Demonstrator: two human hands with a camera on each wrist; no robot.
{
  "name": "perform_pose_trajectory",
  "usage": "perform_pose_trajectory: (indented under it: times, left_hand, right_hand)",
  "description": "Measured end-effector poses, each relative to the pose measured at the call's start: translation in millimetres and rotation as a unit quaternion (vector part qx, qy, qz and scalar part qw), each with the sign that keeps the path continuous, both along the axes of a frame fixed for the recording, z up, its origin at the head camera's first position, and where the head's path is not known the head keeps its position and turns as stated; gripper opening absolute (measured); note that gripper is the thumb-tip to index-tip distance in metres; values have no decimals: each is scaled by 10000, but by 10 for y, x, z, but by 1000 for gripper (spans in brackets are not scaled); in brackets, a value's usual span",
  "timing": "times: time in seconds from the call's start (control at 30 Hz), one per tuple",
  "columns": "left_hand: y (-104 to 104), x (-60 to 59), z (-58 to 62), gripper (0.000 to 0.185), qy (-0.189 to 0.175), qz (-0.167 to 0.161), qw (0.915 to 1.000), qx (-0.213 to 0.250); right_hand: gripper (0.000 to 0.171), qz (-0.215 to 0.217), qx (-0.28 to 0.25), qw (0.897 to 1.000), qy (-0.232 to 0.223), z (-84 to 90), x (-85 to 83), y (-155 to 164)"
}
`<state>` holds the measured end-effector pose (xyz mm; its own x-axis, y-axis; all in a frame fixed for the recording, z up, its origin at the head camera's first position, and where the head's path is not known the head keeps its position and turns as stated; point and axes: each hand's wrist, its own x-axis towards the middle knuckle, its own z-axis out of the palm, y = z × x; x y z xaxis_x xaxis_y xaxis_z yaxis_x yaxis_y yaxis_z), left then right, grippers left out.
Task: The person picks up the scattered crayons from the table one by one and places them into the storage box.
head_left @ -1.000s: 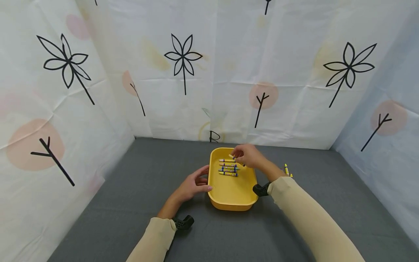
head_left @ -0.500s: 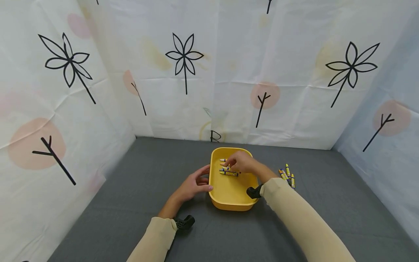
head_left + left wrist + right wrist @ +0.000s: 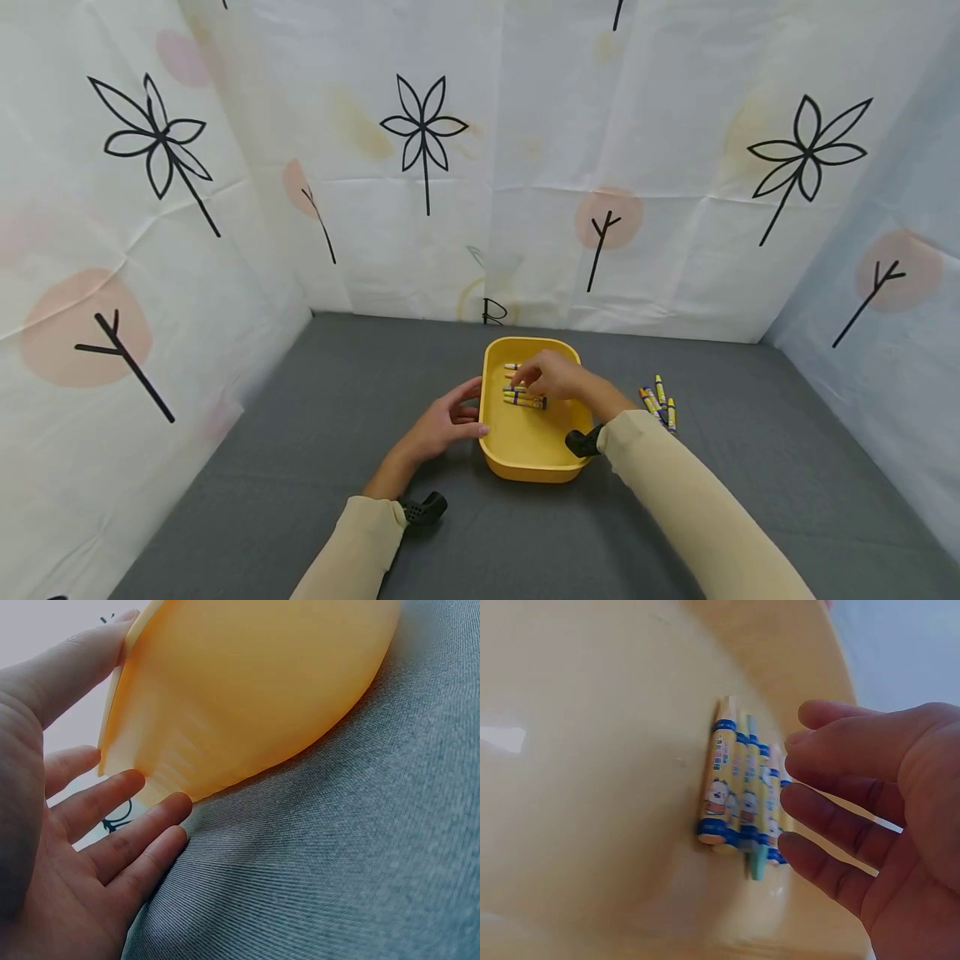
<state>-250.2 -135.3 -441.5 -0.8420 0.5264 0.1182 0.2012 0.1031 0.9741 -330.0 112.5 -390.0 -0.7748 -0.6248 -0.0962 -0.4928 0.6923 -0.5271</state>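
Observation:
A yellow plastic tub (image 3: 525,446) stands on the grey cloth. Several crayons (image 3: 525,402) in yellow wrappers with blue bands lie side by side inside it. My right hand (image 3: 555,375) reaches down into the tub, over the far part of this row. In the right wrist view, its loosely bent fingers (image 3: 821,814) are at the crayons (image 3: 720,780), with none visibly pinched, and they cover part of the row. My left hand (image 3: 442,423) spans the tub's left side from outside. Its thumb tip is at the rim, and its relaxed fingers (image 3: 112,799) lie along the wall.
More crayons (image 3: 660,404) lie in a loose group on the grey cloth (image 3: 750,450), right of the tub beyond my right forearm. White printed fabric (image 3: 525,250) hangs behind and at both sides. A black wrist device (image 3: 585,442) sits by the tub's right rim.
My right hand has come down from the tub's far end, where it held a pale-tipped crayon, onto the row. The crayons nearest me have shifted slightly. My left hand has stayed put.

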Motion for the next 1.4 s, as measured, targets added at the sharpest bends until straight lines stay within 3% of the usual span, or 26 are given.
perform_pose_trajectory:
  times: [0.33,0.53,0.7,1.4]
  left_hand:
    - [0,5,14,79,25,43,9999,-108]
    - [20,4,23,78,43,51,9999,-89]
    - [12,2,8,80,35,34,10000,-65]
    - [11,15,16,79,77,12,10000,6]
  right_hand:
    - [26,-452,-722,9963,84,141,45,394]
    - [28,-1097,-1361,9841,324,177,146,739]
    - [26,-1344,-1730,9744,502,124,230,988]
    - [27,-2306,-1107,9661,357,-185,390,1541]
